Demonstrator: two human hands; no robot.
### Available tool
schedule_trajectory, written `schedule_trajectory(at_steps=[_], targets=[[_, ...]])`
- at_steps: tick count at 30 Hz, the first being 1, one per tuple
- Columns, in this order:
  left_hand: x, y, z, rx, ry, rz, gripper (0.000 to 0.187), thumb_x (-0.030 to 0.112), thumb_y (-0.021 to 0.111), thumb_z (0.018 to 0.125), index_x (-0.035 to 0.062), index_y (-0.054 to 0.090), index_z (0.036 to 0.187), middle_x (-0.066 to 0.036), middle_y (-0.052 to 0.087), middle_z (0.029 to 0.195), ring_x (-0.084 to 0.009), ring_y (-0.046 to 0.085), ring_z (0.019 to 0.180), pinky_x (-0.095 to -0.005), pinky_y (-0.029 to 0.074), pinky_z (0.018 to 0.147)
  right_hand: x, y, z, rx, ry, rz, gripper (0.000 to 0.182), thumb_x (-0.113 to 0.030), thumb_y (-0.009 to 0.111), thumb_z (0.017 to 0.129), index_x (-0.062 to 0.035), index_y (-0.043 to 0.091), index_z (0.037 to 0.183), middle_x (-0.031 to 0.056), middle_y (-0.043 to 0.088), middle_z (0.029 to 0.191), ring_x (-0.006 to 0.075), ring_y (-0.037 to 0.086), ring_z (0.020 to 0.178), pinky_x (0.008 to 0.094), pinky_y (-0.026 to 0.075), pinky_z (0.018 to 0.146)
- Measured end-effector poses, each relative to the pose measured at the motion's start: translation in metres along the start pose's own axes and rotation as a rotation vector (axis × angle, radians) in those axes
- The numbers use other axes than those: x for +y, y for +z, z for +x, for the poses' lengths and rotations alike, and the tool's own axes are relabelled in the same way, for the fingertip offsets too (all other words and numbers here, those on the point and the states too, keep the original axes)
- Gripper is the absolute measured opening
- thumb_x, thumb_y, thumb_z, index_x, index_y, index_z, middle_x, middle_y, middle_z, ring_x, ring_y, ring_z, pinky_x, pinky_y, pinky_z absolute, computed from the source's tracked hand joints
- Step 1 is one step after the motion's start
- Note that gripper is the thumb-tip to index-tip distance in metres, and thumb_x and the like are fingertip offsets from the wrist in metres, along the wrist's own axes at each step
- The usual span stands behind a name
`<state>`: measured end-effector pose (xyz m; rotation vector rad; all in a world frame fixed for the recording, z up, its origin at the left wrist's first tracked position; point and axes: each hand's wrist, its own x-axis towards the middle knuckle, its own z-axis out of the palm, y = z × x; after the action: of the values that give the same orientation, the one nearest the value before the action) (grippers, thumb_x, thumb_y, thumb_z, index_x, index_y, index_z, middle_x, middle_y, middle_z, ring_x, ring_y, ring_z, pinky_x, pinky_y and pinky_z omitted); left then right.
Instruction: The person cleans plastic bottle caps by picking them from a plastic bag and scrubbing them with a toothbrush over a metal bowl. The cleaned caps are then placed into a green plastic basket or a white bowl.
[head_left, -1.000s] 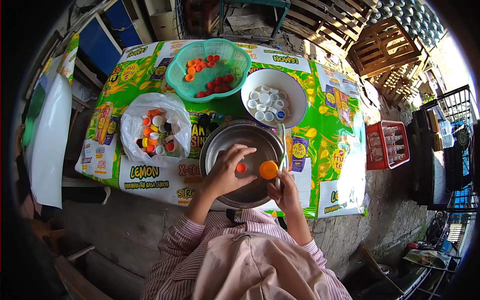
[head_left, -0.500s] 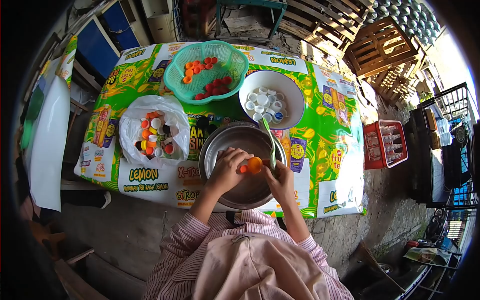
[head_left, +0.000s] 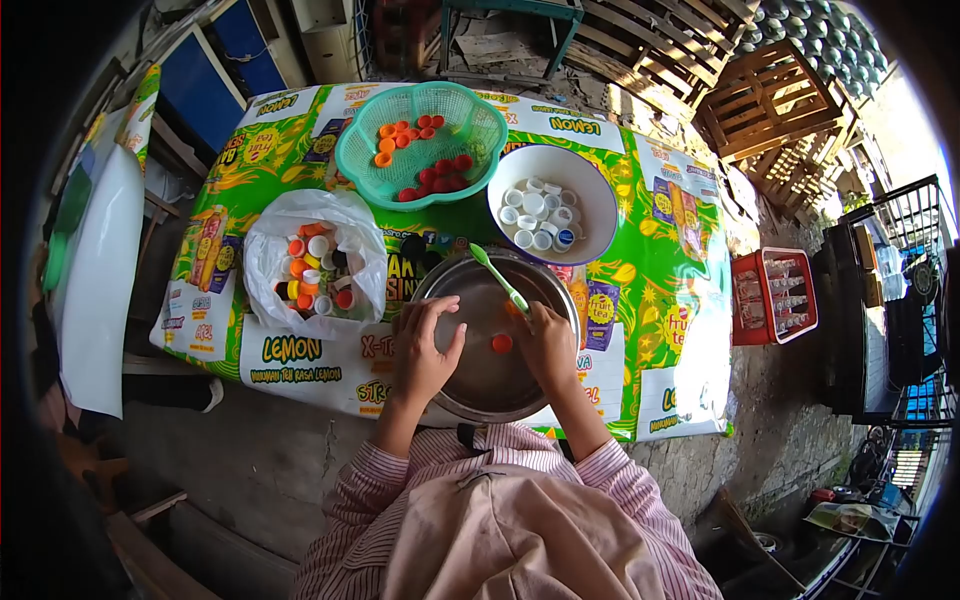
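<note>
My left hand [head_left: 425, 350] is open at the left rim of a metal basin [head_left: 462, 285], thumb and fingers apart and nothing in them. Over the basin's right side, my right hand [head_left: 548, 345] is closed round a green-and-white toothbrush [head_left: 497, 276], its head pointing up and left. A little orange shows by the right fingertips, mostly hidden behind the brush and fingers. Between the hands, a small red-orange bottle cap [head_left: 501, 343] lies in the basin.
A teal basket [head_left: 365, 110] with orange and red caps stands at the back. Beside it is a white enamel bowl [head_left: 590, 170] of white caps. Mixed caps fill a white plastic bag [head_left: 265, 240] on the left. A red bottle crate [head_left: 745, 290] stands right of the table.
My left hand has moved left and opened, away from the orange cap. The toothbrush now tilts to the left, and a red-orange cap shows in the basin.
</note>
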<state>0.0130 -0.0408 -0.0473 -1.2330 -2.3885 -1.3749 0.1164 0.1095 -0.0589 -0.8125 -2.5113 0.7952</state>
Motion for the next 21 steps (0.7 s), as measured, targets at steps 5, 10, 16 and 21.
schedule_trajectory(at_steps=[5, 10, 16, 21], targets=[[-0.005, -0.005, -0.004, 0.046, -0.092, -0.04, 0.032, 0.008, 0.066, 0.074, 0.0077, 0.056, 0.105, -0.005, 0.06, 0.094, -0.025, 0.055, 0.092, -0.0367, 0.04, 0.084, 0.004, 0.0, 0.001, -0.06, 0.036, -0.015, 0.021, -0.02, 0.062, 0.082, -0.0013, 0.054, 0.078, 0.0189, 0.061, 0.072, 0.0383, 0.06, 0.063, 0.0447, 0.046, 0.054], [0.0, -0.007, -0.002, 0.028, -0.109, -0.101, 0.033, 0.008, 0.066, 0.074, 0.0073, 0.055, 0.106, -0.005, 0.06, 0.094, -0.0239, 0.055, 0.091, -0.0363, 0.04, 0.083, 0.004, -0.005, 0.003, -0.024, 0.104, 0.08, 0.025, -0.02, 0.065, 0.081, -0.0007, 0.052, 0.073, 0.0196, 0.06, 0.067, 0.0388, 0.059, 0.061, 0.0446, 0.045, 0.052], [0.001, -0.003, -0.005, 0.002, -0.07, -0.067, 0.035, 0.007, 0.066, 0.074, 0.007, 0.055, 0.107, -0.006, 0.06, 0.095, -0.0234, 0.055, 0.089, -0.036, 0.04, 0.082, 0.006, 0.008, 0.002, -0.011, 0.06, 0.123, 0.024, -0.018, 0.065, 0.08, 0.001, 0.054, 0.071, 0.0212, 0.059, 0.065, 0.0388, 0.059, 0.061, 0.0427, 0.044, 0.051], [0.005, -0.003, -0.006, -0.052, -0.118, -0.179, 0.044, 0.005, 0.069, 0.071, 0.0063, 0.053, 0.112, -0.008, 0.058, 0.1, -0.0219, 0.055, 0.088, -0.034, 0.043, 0.08, 0.003, 0.001, -0.003, 0.0, 0.179, 0.328, 0.02, -0.018, 0.068, 0.079, 0.0003, 0.061, 0.078, 0.0164, 0.06, 0.061, 0.0291, 0.06, 0.055, 0.0346, 0.045, 0.051]])
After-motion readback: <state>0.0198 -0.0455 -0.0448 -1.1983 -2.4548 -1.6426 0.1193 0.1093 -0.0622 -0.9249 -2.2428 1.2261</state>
